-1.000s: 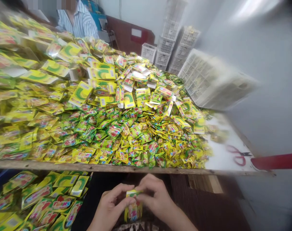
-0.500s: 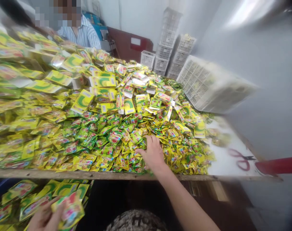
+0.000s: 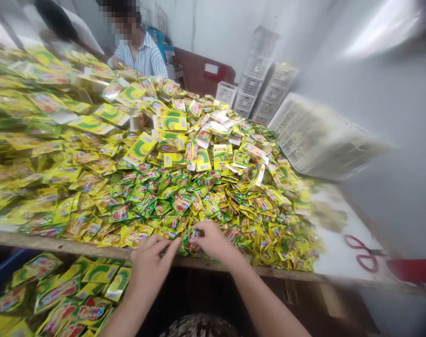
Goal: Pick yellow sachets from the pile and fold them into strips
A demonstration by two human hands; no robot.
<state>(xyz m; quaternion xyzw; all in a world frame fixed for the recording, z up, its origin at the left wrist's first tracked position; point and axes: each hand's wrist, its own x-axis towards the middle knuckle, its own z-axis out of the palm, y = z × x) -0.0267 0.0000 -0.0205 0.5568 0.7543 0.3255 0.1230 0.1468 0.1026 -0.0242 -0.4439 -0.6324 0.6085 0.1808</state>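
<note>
A big pile of small yellow and green candy packets (image 3: 142, 192) covers the table in front of me. At the pile's near edge, my right hand (image 3: 213, 241) has its thumb and fingers closed on a small green packet (image 3: 188, 239). Just to the left, my left hand (image 3: 151, 257) reaches over the table edge with thumb and fingers apart, and nothing shows in it. Its fingertips come close to the green packet. Below the table edge at lower left, larger yellow and green packs (image 3: 90, 311) fill a blue container (image 3: 9, 262).
Yellow cartons (image 3: 170, 122) lie on top of the pile. A white plastic crate (image 3: 314, 135) leans at the right, with crate stacks (image 3: 248, 89) behind. Red-handled scissors (image 3: 362, 252) rest on the table's right end. A person in a striped shirt (image 3: 142, 58) works across the table.
My left hand has let go of the larger pack over the container and moved up to the table edge. My right hand has drawn back toward me, now holding a green packet. The view has shifted.
</note>
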